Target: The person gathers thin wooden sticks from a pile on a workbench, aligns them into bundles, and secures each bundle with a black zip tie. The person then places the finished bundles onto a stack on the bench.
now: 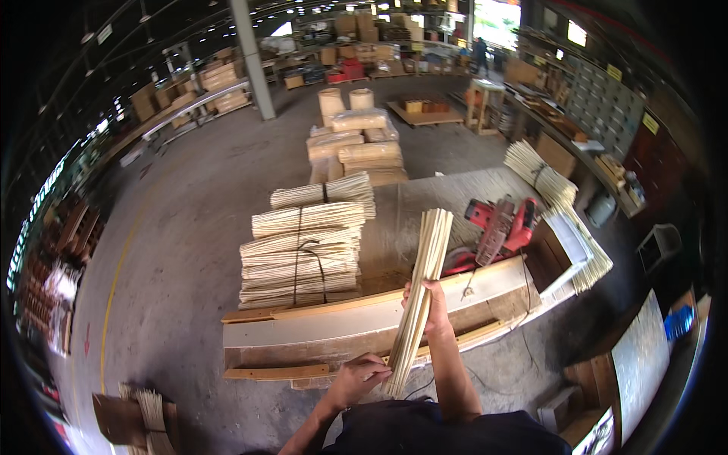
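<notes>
A bundle of long pale sticks stands tilted in front of me, over the near edge of the workbench. My right hand is wrapped round its middle, with the thumb across the front. Beside the bundle's lower end is my left hand, its fingers pinched together at the sticks' left side. What those fingers pinch is too small to make out. Beyond the hands, a red miter saw sits on the bench, right of the bundle. Tied stacks of similar sticks lie on the bench's left part.
A wooden trough with raised rails runs along the bench's front. More tied sticks rest at the far right corner. Wrapped packages stand behind the bench. A dark cord hangs at the right. Another stick bundle stands at lower left.
</notes>
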A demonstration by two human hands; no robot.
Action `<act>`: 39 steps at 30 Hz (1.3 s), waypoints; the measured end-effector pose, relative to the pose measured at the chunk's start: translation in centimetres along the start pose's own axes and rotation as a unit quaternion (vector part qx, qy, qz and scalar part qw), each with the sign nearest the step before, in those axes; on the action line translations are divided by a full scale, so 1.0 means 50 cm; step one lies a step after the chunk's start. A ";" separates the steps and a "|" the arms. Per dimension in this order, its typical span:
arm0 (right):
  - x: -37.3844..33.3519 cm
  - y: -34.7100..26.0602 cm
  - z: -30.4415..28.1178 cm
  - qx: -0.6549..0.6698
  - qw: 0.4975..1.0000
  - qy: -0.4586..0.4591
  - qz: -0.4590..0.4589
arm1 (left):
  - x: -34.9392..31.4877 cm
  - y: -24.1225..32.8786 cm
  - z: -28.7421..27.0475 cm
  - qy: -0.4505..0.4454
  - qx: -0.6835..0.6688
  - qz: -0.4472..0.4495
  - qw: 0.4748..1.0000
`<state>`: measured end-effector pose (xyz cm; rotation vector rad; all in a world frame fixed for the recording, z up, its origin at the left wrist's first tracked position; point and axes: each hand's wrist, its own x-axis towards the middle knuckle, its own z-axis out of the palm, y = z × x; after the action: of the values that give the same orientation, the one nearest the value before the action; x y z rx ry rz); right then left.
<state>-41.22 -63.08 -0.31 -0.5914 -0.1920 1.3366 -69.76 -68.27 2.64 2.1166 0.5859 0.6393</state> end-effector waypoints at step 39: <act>0.029 0.068 0.002 -0.047 0.999 0.011 0.011 | -0.071 0.049 -0.074 0.041 -0.065 -0.034 0.996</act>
<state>-43.82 -61.31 -2.24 -0.6895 -0.2324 1.3464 -74.31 -69.64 5.76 1.9493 0.6422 0.7103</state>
